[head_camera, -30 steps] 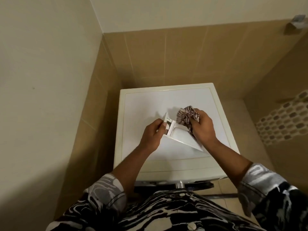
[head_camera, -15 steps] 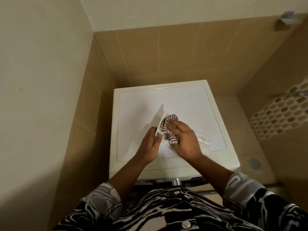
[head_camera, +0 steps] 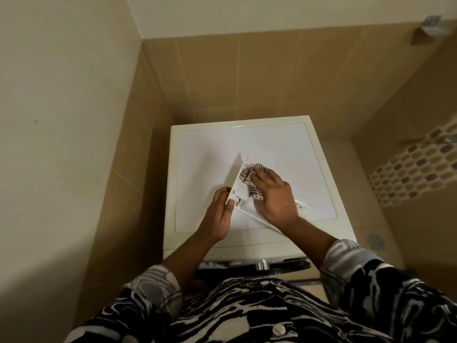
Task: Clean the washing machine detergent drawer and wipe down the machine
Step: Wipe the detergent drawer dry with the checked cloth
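The drawer (head_camera: pixel 241 190) sits on top of the washing machine (head_camera: pixel 272 144), and wiping it out looks like the current step. The left hand (head_camera: pixel 217 216) pinches its near corner. The right hand (head_camera: pixel 274 196), fingers together and fairly flat, presses a striped cloth (head_camera: pixel 248 175) inside. The next move probably calls for working the cloth into the other compartments while the drawer is held steady.

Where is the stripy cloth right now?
In the head view the stripy cloth is pressed into the white drawer under the right hand, on top of the washing machine.
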